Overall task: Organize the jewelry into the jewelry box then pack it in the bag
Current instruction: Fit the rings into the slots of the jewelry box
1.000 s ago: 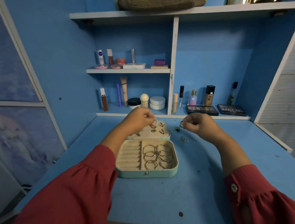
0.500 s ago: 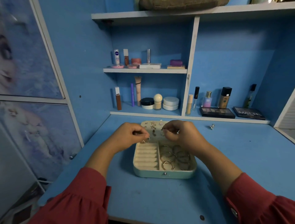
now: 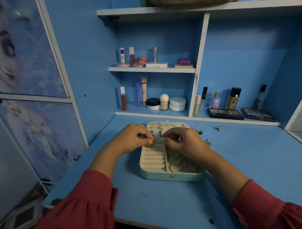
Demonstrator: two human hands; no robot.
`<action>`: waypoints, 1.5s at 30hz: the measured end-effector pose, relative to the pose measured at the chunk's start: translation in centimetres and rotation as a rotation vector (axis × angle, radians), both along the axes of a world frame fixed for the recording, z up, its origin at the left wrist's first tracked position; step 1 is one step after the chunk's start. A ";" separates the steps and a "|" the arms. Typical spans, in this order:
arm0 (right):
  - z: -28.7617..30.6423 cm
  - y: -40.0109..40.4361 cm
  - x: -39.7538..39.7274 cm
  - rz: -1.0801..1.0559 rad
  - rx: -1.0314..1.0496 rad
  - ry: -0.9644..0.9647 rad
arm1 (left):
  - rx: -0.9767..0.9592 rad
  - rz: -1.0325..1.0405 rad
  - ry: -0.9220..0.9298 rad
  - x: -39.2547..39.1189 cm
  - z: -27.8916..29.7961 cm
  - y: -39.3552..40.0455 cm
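Observation:
An open mint-green jewelry box (image 3: 171, 176) lies on the blue desk. Its lid (image 3: 168, 126) lies flat behind and holds several earrings. The right compartment holds several hoop bangles (image 3: 181, 163); the left has cream ring rolls (image 3: 153, 159). My left hand (image 3: 132, 139) pinches a small ring (image 3: 151, 145) at the top of the ring rolls. My right hand (image 3: 184, 142) pinches another ring (image 3: 163, 140) just beside it. Three loose rings lie on the desk to the right: one (image 3: 200, 131), one (image 3: 209, 143) and one (image 3: 220, 128).
Shelves behind hold cosmetics: tubes, jars (image 3: 177, 103), bottles (image 3: 233, 98) and two dark palettes (image 3: 225, 113). A brown bag (image 3: 188, 2) sits on the top shelf. Cabinet doors with a printed picture (image 3: 32, 81) stand at the left. The desk's front edge (image 3: 147, 224) is near.
Both hands came together over the back of the ring rolls, each with a ring. The view shifted left and closer.

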State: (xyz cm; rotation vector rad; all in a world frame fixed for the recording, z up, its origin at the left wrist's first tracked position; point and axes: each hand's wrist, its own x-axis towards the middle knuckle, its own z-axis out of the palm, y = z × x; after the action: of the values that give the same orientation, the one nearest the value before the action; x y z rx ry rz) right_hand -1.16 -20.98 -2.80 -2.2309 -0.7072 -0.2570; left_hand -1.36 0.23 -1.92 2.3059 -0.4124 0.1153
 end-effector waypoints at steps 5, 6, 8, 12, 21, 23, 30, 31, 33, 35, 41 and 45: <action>-0.1 0.0 0.1 0.010 -0.005 0.001 | -0.016 -0.025 0.050 -0.2 0.2 0.0; -0.2 0.0 0.1 0.011 -0.009 -0.001 | -0.010 -0.024 0.055 -0.2 0.2 -0.1; -0.2 -0.1 0.2 0.008 -0.015 -0.004 | 0.012 -0.018 0.059 -0.3 0.2 -0.2; -0.3 0.0 0.3 0.011 -0.024 -0.019 | 0.049 -0.010 0.058 -0.2 0.0 -0.6; -0.4 0.0 0.2 0.037 -0.073 -0.065 | 0.088 0.009 0.013 -0.1 -0.1 -0.8; -0.4 0.0 0.1 0.056 -0.092 -0.107 | 0.107 0.005 0.005 0.0 0.0 -0.7; -0.5 0.0 0.2 0.065 -0.132 -0.147 | 0.052 0.003 0.007 -0.2 0.2 0.2; -0.4 0.0 0.2 0.067 -0.133 -0.142 | 0.028 -0.001 0.011 -0.3 0.4 0.3; -0.5 0.0 0.2 0.068 -0.137 -0.143 | -0.031 -0.032 0.035 -0.6 0.6 0.4; -0.5 0.1 0.1 0.077 -0.148 -0.164 | -0.039 -0.075 0.069 -0.9 0.6 0.1; -0.4 0.1 0.0 0.136 -0.186 -0.234 | 0.028 -0.109 0.103 -0.9 0.5 -0.5; -0.7 0.0 0.2 0.139 -0.193 -0.277 | 0.034 -0.129 0.123 -0.9 0.5 -0.4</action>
State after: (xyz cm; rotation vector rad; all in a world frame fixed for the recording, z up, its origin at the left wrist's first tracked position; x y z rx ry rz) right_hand -0.97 -20.94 -3.45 -2.3391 -1.0707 -0.4507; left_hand -2.26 -0.16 -1.41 2.2982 -0.5014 -0.0973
